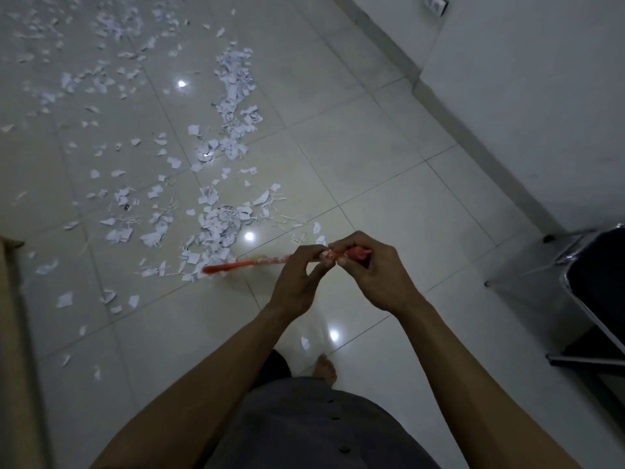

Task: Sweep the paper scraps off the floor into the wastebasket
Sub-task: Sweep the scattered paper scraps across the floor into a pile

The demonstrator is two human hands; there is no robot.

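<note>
At the centre of the frame, the left hand (299,279) and right hand (375,275) both grip the top of a red broom handle (257,262). Its blurred lower end touches white paper scraps (216,228), scattered over the tiled floor (372,157) across the upper left.

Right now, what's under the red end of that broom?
Paper scraps are heaped against the far end of the broom, on pale floor tile. The blurred head hides whatever lies directly beneath it.
</note>
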